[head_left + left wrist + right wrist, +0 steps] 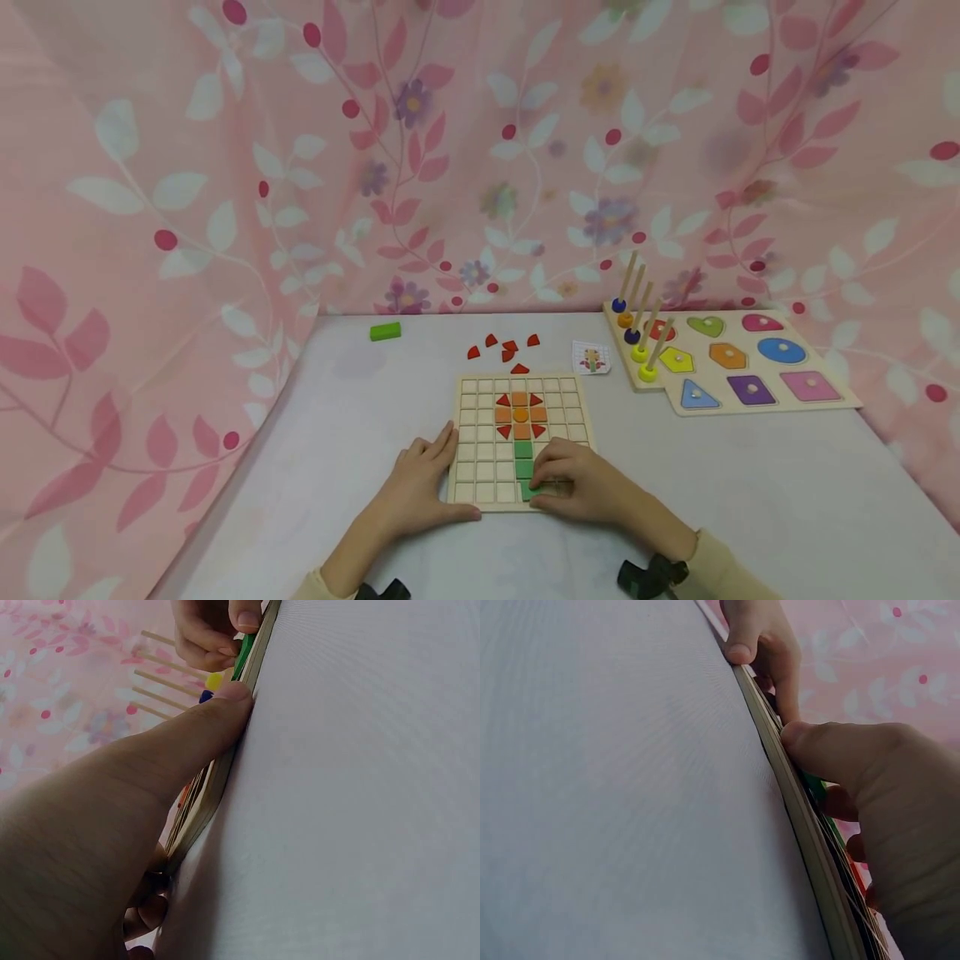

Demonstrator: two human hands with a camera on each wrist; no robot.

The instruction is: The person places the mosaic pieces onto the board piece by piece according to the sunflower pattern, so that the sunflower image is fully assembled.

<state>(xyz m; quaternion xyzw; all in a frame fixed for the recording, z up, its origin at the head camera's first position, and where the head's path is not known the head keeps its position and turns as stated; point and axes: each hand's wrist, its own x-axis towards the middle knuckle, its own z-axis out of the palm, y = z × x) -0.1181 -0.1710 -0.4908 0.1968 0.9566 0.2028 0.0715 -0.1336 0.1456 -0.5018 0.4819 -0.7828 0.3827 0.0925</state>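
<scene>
A wooden grid board [480,450] lies on the white table. My left hand [416,487] rests at its near left corner, fingers along the left side and thumb on the front edge. With thumb and fingertips, my right hand [588,483] pinches a green square tile [528,492] at the grid's bottom row, slightly askew. Two more green tiles [522,450] sit in the cells above it. Farther up, orange square tiles [520,400] surround a round orange piece [521,415], with red pieces [504,432] at the corners. In the left wrist view the pinched green tile [243,656] appears tilted.
Several loose red pieces [508,355] lie beyond the board. A printed pattern card [592,357] is to their right. A green block [385,332] stands at the back left. At the back right lies a shape puzzle board [705,392] with upright pegs [643,308].
</scene>
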